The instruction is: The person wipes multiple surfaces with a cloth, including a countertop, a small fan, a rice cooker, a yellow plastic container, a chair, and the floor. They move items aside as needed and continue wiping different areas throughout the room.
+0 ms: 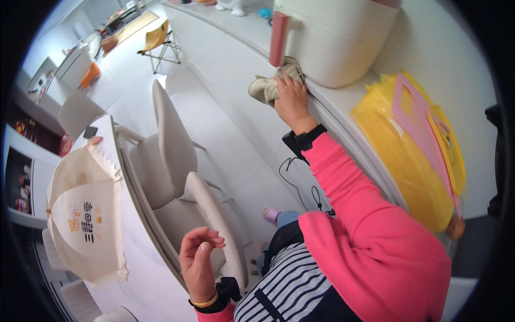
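My right hand (293,100) presses a beige patterned cloth (264,89) against the front edge of the white countertop (342,102). Part of the cloth hangs over the edge, and part bunches up under the pink handle (278,39) of a cream air fryer (334,40). The air fryer stands on the counter just beyond my fingers. My left hand (198,259) is empty, raised in front of a beige upholstered chair (217,225), with its fingers loosely curled and the thumb apart.
Yellow plastic bags (382,149) and a pink cutting board (422,129) lie on the counter to the right. Black cables (297,185) trail on the floor below. At left, a fabric food cover (88,217) sits on a white table (141,257). A yellow folding chair (156,39) stands farther off.
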### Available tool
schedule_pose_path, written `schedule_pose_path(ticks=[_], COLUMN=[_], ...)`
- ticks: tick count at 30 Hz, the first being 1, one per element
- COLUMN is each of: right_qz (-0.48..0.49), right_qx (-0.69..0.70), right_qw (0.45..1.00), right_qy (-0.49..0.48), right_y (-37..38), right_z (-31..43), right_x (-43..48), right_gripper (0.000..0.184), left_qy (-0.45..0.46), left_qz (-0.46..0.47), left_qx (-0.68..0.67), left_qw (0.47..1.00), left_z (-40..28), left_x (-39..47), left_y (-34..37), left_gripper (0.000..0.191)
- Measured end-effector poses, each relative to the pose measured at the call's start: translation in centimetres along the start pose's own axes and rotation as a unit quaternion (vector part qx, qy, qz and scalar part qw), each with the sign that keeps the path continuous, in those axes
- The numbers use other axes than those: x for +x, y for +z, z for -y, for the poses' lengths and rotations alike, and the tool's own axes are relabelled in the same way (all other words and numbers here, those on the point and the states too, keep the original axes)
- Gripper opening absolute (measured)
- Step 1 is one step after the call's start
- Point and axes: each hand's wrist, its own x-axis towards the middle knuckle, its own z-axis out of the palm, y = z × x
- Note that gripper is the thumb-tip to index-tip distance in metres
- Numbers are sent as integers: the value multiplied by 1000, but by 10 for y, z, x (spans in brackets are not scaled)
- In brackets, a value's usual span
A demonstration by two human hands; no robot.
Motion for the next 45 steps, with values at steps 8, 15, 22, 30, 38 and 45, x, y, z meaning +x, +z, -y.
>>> schedule_pose_path(ticks=[8, 15, 22, 30, 38, 45], right_qz=[56, -122, 174, -245, -108, 69], right_qx=[15, 132, 201, 276, -116, 117], right_qw=[993, 983, 961, 929, 987, 986], right_qy=[101, -43, 80, -23, 40, -97], right_y=[-93, -160, -162, -325, -308, -389], right_z=[-30, -14, -10, -32, -73, -99], right_x=[-142, -101, -86, 82, 174, 208], right_gripper=[46, 41, 36, 31, 41, 25], left_qy=[-49, -42, -82, -69, -60, -9], left_qz=[119, 225, 305, 266, 246, 287], left_qx=[-69, -74, -115, -115, -132, -152], left_qw=[989, 971, 942, 955, 958, 946], left_z=[5, -4, -6, -7, -20, -47], left_x=[-22, -17, -20, -25, -22, -15], left_y=[-32, -8, 16, 8, 23, 86], left_gripper=[25, 25, 24, 23, 24, 25])
